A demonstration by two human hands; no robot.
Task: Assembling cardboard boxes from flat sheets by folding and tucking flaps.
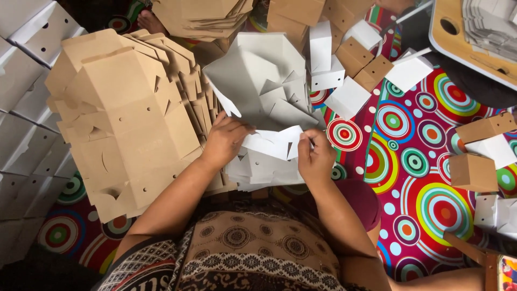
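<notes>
A flat die-cut cardboard box blank (pixel 264 86), white side up, lies tilted on a small pile of white blanks (pixel 264 170) in front of me. My left hand (pixel 225 141) grips the blank's near left edge, fingers curled over it. My right hand (pixel 314 157) pinches a white near flap (pixel 274 143) of the same blank, bending it up. Left of my hands sits a large fanned stack of brown flat blanks (pixel 121 118).
Folded white boxes (pixel 21 108) are stacked along the left edge. Small folded brown and white boxes (pixel 355 59) lie scattered on the circle-patterned mat (pixel 425 178), more at right (pixel 476 172). A wooden tray (pixel 474 32) sits top right. Someone's foot (pixel 148 21) shows at top.
</notes>
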